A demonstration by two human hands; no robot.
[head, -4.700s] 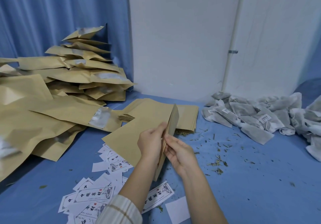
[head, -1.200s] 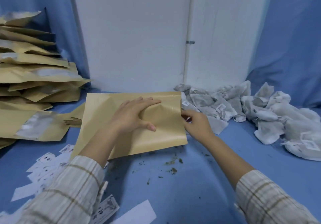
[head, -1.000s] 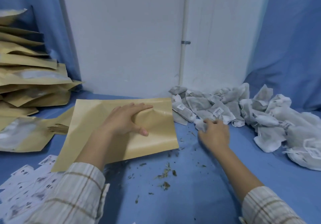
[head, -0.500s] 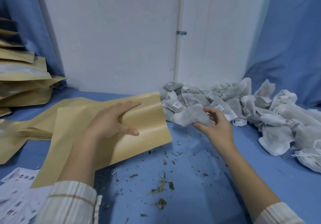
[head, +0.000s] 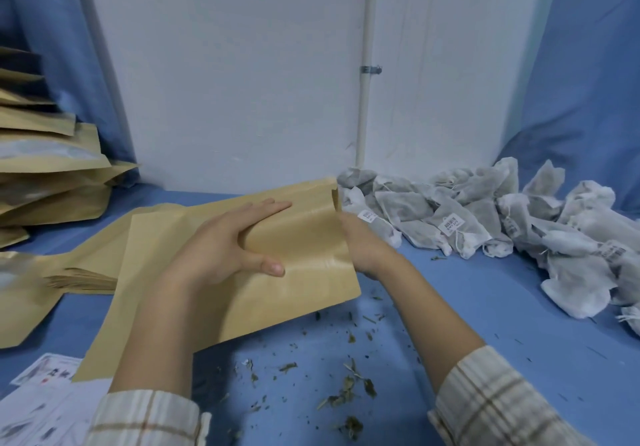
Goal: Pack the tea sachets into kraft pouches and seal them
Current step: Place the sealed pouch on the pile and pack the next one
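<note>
1. Head view: left hand (head: pixel 228 241) is gripping the flat tan kraft paper pouch (head: pixel 298 265), thumb pinching it to steady the mouth.
2. Right hand (head: pixel 360 248) is reaching into the mouth; fingers hidden, grip undeterminable.
3. Grey mesh tea sachets (head: pixel 485 217) are lying heaped just beside.

the right hand (head: pixel 363 248) has its fingers hidden inside the mouth of the pouch (head: pixel 304 258), so what they hold cannot be seen. left of the pouch, the stack of filled pouches (head: pixel 41 182) is cut by the picture's edge. below it, the printed labels (head: pixel 38 407) are too blurred to read.
</note>
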